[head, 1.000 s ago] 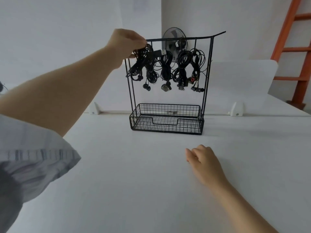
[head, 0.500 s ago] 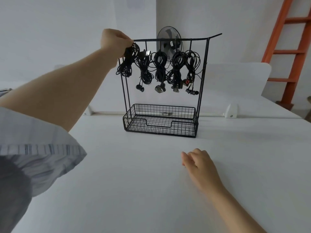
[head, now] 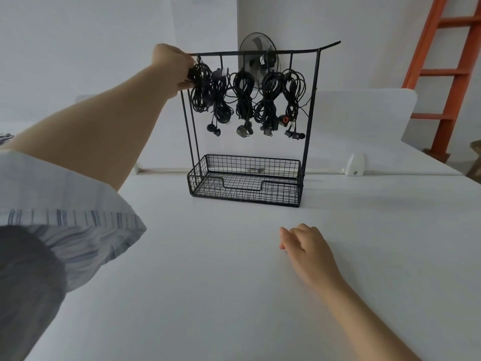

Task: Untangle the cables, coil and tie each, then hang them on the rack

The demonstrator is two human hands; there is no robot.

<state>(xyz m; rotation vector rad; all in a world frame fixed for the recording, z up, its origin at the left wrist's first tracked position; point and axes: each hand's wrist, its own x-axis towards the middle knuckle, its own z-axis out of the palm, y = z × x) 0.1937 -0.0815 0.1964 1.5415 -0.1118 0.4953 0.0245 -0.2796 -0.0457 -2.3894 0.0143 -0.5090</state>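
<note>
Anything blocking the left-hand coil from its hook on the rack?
Nothing visible. The left hand grips the coil under the leftmost hook of the rack; whether it is seated is unclear. The next coil hangs close beside it, not in the path.

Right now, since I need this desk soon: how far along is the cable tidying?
Nearly done. Hung: four coiled black cable bundles on the black wire rack. In hand: the left hand grips a fifth black coil at the leftmost hook; whether it is hooked, I cannot tell. Left: releasing it. No loose cable shows on the white table, where the right hand rests.
</note>
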